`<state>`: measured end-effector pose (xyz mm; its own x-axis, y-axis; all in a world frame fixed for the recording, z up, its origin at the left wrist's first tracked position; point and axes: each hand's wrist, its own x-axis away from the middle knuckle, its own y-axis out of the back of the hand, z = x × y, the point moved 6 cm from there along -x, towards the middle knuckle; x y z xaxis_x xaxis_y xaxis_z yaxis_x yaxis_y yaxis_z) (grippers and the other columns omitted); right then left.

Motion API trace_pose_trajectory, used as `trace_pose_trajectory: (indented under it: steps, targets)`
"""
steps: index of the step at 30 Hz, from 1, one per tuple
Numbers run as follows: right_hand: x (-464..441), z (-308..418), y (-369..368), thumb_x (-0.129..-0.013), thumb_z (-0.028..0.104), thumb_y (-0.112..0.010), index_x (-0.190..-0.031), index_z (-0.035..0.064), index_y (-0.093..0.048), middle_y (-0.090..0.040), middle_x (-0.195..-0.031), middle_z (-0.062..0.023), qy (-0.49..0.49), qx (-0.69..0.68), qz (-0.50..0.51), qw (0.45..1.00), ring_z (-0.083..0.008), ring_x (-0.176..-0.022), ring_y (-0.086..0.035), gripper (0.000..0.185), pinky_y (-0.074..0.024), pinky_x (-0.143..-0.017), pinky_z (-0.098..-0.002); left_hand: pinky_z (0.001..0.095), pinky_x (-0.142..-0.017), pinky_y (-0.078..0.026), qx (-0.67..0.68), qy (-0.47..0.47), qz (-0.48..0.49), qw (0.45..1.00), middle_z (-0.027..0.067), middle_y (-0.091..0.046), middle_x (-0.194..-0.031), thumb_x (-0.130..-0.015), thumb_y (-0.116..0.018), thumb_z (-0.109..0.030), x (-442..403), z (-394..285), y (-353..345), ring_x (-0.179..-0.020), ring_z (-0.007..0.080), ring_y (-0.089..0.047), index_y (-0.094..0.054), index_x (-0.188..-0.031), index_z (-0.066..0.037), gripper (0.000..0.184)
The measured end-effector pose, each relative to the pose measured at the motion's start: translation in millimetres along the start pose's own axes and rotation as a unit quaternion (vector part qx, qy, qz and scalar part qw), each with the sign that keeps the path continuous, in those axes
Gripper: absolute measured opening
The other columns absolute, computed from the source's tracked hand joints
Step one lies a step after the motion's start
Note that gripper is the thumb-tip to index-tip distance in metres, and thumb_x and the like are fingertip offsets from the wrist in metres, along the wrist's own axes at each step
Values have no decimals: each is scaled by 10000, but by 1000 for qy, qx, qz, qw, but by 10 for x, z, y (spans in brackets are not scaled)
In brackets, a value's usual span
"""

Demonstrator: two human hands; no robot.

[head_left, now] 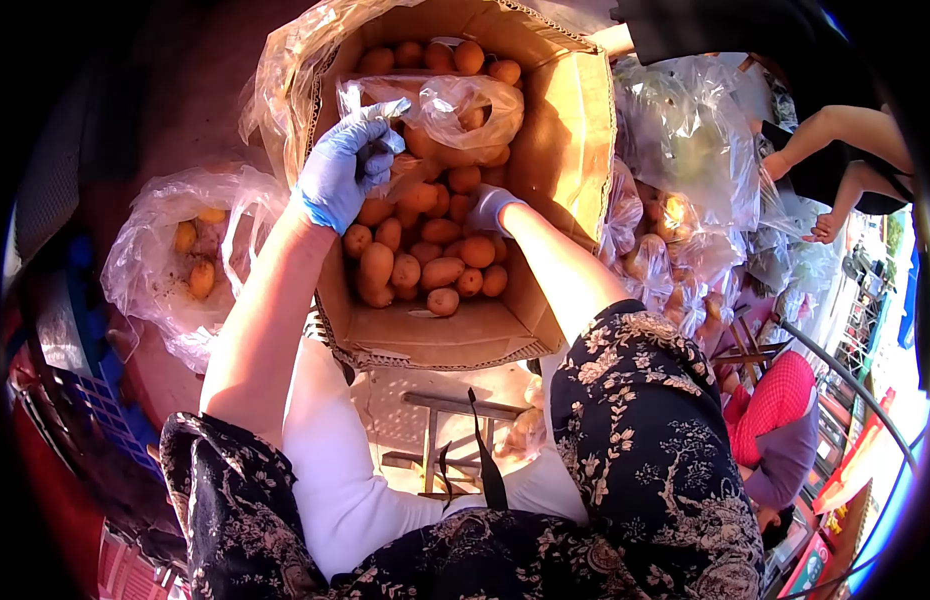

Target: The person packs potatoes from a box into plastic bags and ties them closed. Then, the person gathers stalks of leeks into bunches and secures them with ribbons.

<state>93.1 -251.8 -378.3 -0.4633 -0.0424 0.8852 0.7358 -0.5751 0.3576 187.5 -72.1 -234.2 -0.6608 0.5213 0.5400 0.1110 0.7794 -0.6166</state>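
Head: right hand (493, 208), fingertips unclear, at fruit (441, 271); left hand (347, 170) near bag (497, 100)

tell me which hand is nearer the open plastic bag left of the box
Left. The left hand is over the left side of the cardboard box, toward the plastic bag; the right hand is farther off, inside the box by the brown produce.

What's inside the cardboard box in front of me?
The cardboard box holds loose, roundish brown-orange produce and a clear plastic bag. Anything beneath the top pieces is hidden.
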Motion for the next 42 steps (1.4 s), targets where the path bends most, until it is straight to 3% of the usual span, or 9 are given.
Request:
trace_pose_trajectory:
  steps: [4,8,12,19,24,30,37,39,42]
  targets:
    - [754,477,383,-788,147,-618,-1124,5,-468,-526,-1026,-104,149,-330,137,922,-185,-944,-522,395,-522,-593,-288,171,-519,-372,-89,16,8,996,1,-592,-794,-859,-483,-166,28,16,51,-620,62,-487,-556,-1036,-90,206]
    - [1323,784,752,-854,122,-538,-1156,-13,-441,-535,-985,-102,211,-423,126,872,-235,-749,-626,345,-515,-510,-247,291,-883,-428,-105,64,134,983,82,-566,-1102,-868,-483,-200,105,132,-163,-1016,164,-534,-517,-1147,-37,325]
    - [1544,876,882,-869,125,-512,-1197,-40,-406,-538,-1037,-131,231,-448,88,859,-250,-729,-639,382,-509,-489,-238,268,-948,-375,-58,80,193,976,76,-499,-1200,-833,-565,-244,292,87,-397,-1097,166,-481,-422,-1245,-16,492]
    - [1500,944,827,-853,202,-557,-1212,2,-422,-588,-931,-84,265,-456,49,848,-148,-670,-606,433,-491,-495,-219,242,-805,-451,-196,37,181,963,36,-532,-1120,-753,-676,-170,251,99,-398,-993,118,-516,-388,-1279,-61,609]
    - [1539,975,789,-823,367,-566,-1194,37,-454,-589,-815,-53,279,-436,43,855,-103,-585,-572,509,-466,-458,-194,159,-468,-421,-216,35,106,970,31,-604,-882,-866,-491,-394,262,32,-435,-630,81,-574,-494,-1178,-60,458]
    - [1406,858,749,-804,633,-386,-1098,30,-539,-613,-712,-74,216,-394,23,893,-75,-509,-548,688,-422,-393,-168,184,-379,-387,-143,130,73,978,60,-599,-722,-901,-399,-419,240,167,-342,-510,98,-544,-525,-1081,-24,452]
    - [1638,1136,860,-613,178,-781,-1156,57,-457,-572,-1051,-66,411,-172,-191,875,-213,-984,-549,644,-425,-873,-310,205,-325,-347,-153,180,33,971,80,-585,-670,-910,-368,-408,220,218,-212,-423,115,-502,-550,-947,-23,427]
    - [1581,1099,814,-614,209,-780,-1104,45,-473,-581,-993,-83,430,-124,-205,870,-195,-934,-564,602,-449,-824,-301,194,-362,-361,-366,159,89,912,58,-581,-658,-902,-402,-395,270,36,-234,-438,93,-499,-573,-881,-30,403]
    - [1341,1025,487,-699,366,-672,-1131,31,-466,-571,-986,-91,344,-518,53,781,-230,-893,-572,584,-475,-761,-325,160,-412,-319,-338,-86,-70,935,28,-582,-674,-908,-434,-284,268,-388,-98,-472,44,-444,-570,-968,-45,282]
